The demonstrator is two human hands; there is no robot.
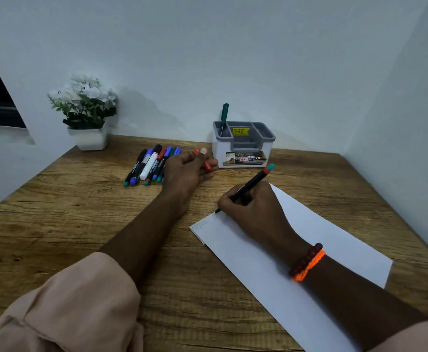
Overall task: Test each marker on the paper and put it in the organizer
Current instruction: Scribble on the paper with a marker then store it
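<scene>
Dim even light, soft shadows, wide-angle edge distortion.

- Bare table (63, 224) left of the left hand (186, 171), easy pass.
- Marker pile (152, 163) touching its far-left side.
- Organizer (243, 146) just beyond-right of its fingertips, wall (207, 59) right behind.

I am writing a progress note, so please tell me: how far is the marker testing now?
Done: one green marker stands in the organizer. In hand: the right hand holds a black marker with its tip on the paper, while the left hand holds an orange cap. Left: a pile of markers lies on the table, so most of the job remains.
</scene>
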